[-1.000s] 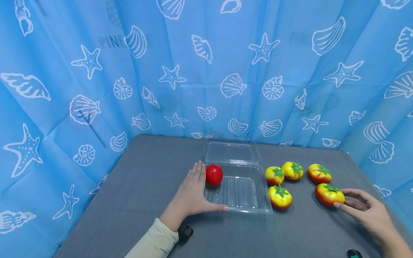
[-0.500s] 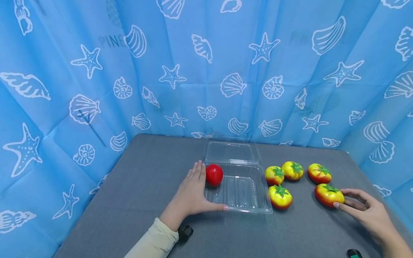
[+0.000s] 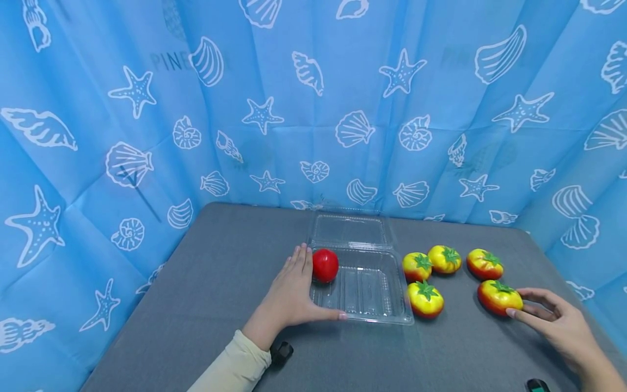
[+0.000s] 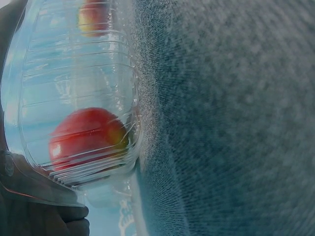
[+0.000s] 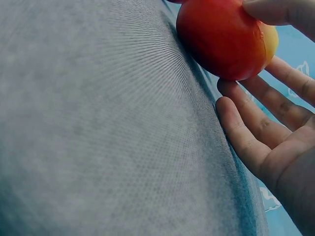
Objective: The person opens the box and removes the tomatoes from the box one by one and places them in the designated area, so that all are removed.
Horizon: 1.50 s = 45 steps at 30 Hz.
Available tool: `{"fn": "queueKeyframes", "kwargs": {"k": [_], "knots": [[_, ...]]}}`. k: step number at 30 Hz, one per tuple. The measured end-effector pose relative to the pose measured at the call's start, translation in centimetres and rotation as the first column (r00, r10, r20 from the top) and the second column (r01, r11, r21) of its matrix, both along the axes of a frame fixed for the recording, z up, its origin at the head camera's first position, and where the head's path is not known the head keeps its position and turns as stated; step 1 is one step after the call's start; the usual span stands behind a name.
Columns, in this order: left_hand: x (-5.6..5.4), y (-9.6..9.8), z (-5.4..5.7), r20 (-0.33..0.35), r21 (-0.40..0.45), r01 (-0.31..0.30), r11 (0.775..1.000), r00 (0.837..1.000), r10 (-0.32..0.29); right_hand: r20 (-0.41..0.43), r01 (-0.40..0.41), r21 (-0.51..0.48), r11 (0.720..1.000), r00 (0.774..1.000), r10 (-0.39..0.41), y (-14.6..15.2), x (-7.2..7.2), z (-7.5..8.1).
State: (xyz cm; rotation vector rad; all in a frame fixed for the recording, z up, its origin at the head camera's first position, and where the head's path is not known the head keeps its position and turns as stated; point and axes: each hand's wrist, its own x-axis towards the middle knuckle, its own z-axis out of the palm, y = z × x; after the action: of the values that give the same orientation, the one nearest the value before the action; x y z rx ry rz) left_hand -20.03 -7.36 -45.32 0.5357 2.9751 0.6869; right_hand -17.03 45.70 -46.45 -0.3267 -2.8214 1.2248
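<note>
A hinged clear plastic box (image 3: pixel 364 288) lies with its lid (image 3: pixel 350 231) folded back. In its left end sits a red tomato (image 3: pixel 325 265), also seen through the ribbed wall in the left wrist view. My left hand (image 3: pixel 289 294) spans the near-left corner, straight fingers along the left side and thumb on the front rim. Far right, my right hand (image 3: pixel 558 318) holds a yellow-red tomato (image 3: pixel 499 298) with a green leafy top between thumb and fingers. The right wrist view has the thumb (image 5: pixel 275 10) on this tomato (image 5: pixel 221 39), low over the cloth.
Several more yellow-red tomatoes (image 3: pixel 425 299) lie between the box and my right hand, one (image 3: pixel 484 264) just behind the held one. Small black objects (image 3: pixel 281 354) lie near the front. A blue shell-patterned curtain (image 3: pixel 313 109) hangs behind the grey table (image 3: pixel 235 261).
</note>
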Motion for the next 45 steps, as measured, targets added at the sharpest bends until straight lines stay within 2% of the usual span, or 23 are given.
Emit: {"fn": "queueKeyframes", "kwargs": {"k": [13, 19, 29, 37, 45], "knots": [[-0.18, -0.05, -0.14, -0.005, -0.004, 0.000, 1.000, 1.000, 0.000, -0.023, 0.012, -0.059, 0.998, 1.000, -0.014, 0.00, 0.00, -0.25], [-0.19, -0.01, -0.13, -0.010, -0.012, 0.002, 1.000, 1.000, -0.003, -0.022, 0.017, -0.048, 0.999, 1.000, -0.018, 0.13, -0.09, -0.47], [-0.19, 0.01, -0.05, -0.011, -0.008, 0.001, 1.000, 1.000, -0.002, 0.039, 0.027, 0.004, 1.000, 0.999, -0.027, -0.08, -0.36, -0.23], [-0.20, 0.05, -0.07, -0.006, -0.009, 0.001, 1.000, 1.000, -0.001, 0.021, 0.033, -0.020, 0.999, 0.999, -0.032, -0.04, -0.20, -0.24], [-0.16, 0.05, -0.04, -0.010, -0.014, -0.002, 1.000, 1.000, 0.002, 0.043, 0.012, -0.009, 1.000, 0.999, -0.011, -0.32, -0.17, 0.15]]}}
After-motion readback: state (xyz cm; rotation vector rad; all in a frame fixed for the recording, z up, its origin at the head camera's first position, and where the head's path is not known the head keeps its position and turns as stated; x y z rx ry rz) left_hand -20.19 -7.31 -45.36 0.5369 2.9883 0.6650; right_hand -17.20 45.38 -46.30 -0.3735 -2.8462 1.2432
